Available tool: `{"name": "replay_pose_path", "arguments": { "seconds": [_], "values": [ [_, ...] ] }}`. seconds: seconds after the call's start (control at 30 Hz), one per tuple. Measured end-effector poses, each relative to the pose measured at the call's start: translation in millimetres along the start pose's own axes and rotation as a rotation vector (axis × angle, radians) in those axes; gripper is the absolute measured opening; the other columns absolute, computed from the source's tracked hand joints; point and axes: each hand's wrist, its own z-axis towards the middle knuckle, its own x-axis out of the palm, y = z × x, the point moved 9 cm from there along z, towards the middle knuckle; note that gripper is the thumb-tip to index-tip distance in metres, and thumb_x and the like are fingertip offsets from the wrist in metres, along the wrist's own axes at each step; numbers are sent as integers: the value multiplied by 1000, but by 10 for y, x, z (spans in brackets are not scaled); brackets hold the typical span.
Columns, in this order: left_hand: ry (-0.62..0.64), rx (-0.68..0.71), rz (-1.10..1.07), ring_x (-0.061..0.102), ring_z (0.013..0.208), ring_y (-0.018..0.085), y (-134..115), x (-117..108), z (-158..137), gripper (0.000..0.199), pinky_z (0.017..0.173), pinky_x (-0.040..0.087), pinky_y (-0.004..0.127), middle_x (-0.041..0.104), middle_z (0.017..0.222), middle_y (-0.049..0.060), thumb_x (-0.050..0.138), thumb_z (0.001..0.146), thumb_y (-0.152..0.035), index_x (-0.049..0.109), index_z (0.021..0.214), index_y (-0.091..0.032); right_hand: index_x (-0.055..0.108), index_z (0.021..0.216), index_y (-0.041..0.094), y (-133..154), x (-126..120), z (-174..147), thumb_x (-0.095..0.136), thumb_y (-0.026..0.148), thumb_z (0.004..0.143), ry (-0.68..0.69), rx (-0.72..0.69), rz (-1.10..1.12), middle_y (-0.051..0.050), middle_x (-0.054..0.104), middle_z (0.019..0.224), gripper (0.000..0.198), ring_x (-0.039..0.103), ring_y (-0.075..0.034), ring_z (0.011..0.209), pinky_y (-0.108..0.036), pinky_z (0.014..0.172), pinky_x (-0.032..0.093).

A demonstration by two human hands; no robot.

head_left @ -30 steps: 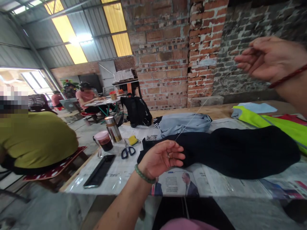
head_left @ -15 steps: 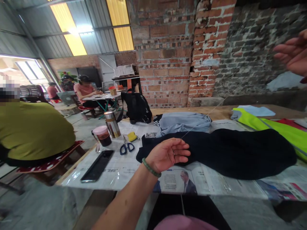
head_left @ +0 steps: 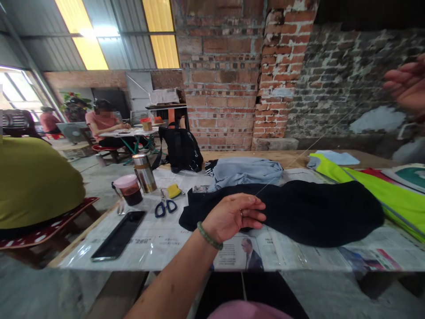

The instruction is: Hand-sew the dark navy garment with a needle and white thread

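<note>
My left hand (head_left: 237,215), with a green bead bracelet and a ring, hovers palm up over the near edge of a black cloth garment (head_left: 318,212). Its thumb and index finger are closed on a thin pale thread (head_left: 312,145). The thread runs taut up and right toward my right hand (head_left: 407,86), raised at the right edge of view. Those fingers are bent together at the thread's far end; the thumb side is partly cut off, and any needle is too small to see.
On the newspaper-covered table (head_left: 166,252) lie a phone (head_left: 119,235), blue-handled scissors (head_left: 165,207) and a yellow item (head_left: 174,191). Nearby stand a lidded cup (head_left: 129,190), a steel flask (head_left: 144,173) and a black backpack (head_left: 179,148). Grey-blue cloth (head_left: 247,172) and a neon-yellow garment (head_left: 375,186) lie behind. A person (head_left: 36,177) sits left.
The view has turned right, so the table things appear further left. My right hand has moved further right relative to the table, drawing the thread out longer. My left hand stays closed over the black garment.
</note>
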Motion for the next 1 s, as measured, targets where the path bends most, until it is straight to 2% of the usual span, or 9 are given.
{"name": "replay_pose_path", "arguments": {
  "seconds": [0.07, 0.1, 0.2, 0.3, 0.37, 0.43, 0.53, 0.73, 1.0],
  "values": [
    [-19, 40, 87, 63, 61, 16, -35, 24, -41, 12, 54, 51, 27, 67, 78, 7, 63, 70, -21, 63, 75, -10, 43, 47, 13, -112, 49, -246, 29, 8, 82, -1, 276, 194, -12, 60, 92, 37, 57, -4, 64, -30, 56, 35],
    [-30, 55, 130, 63, 60, 15, -46, 34, -66, 14, 53, 51, 27, 66, 78, 8, 64, 70, -22, 64, 75, -10, 42, 48, 13, -78, 83, -394, 32, 8, 81, 10, 312, 229, -7, 60, 79, 36, 52, -1, 57, -29, 56, 34],
    [-55, 81, 251, 62, 59, 15, -58, 60, -148, 16, 53, 50, 26, 66, 79, 9, 64, 69, -25, 65, 74, -10, 50, 62, 17, 86, 293, -948, 46, 4, 76, 209, 284, 190, 5, 43, 49, 20, 46, -3, 48, -30, 57, 36],
    [-46, 59, 379, 61, 58, 14, -14, 90, -223, 18, 55, 50, 26, 66, 69, 8, 61, 72, -27, 67, 77, -10, 55, 90, 26, 39, 515, -1730, 52, 4, 73, 493, 353, 158, 5, 49, 52, 28, 47, -7, 44, -28, 50, 36],
    [-22, 42, 446, 61, 58, 15, 23, 124, -268, 20, 57, 50, 26, 65, 65, 7, 59, 74, -27, 68, 79, -11, 57, 91, 23, -1, 638, -2316, 56, 14, 73, 709, 384, 190, 2, 54, 59, 20, 51, -9, 47, -27, 49, 39],
    [16, 58, 485, 61, 65, 16, 27, 184, -311, 18, 57, 50, 25, 66, 74, 8, 59, 73, -26, 69, 77, -12, 61, 87, 20, -5, 735, -2880, 53, 21, 77, 931, 377, 181, -1, 57, 64, 13, 55, -10, 55, -26, 55, 42],
    [90, 100, 531, 59, 80, 18, 12, 300, -370, 15, 61, 50, 24, 63, 95, 10, 59, 74, -25, 70, 73, -14, 63, 91, 22, 104, 803, -3422, 49, 24, 81, 1094, 244, 132, -1, 57, 68, 18, 56, -11, 65, -26, 64, 44],
    [230, 225, 658, 45, 111, 23, -12, 449, -467, 12, 94, 36, 34, 51, 120, 6, 60, 74, -19, 72, 76, -20, 63, 95, 23, 262, 804, -3626, 50, 22, 81, 1053, 139, 199, -3, 56, 77, 19, 56, -11, 69, -26, 63, 45],
    [225, 292, 791, 32, 122, 28, 95, 420, -543, 13, 93, 35, 38, 52, 123, 7, 60, 74, -21, 72, 79, -23, 64, 92, 24, -45, 447, -3703, 53, 22, 80, 873, 288, 233, -1, 54, 71, 17, 54, -12, 65, -27, 61, 43]
  ]
}}
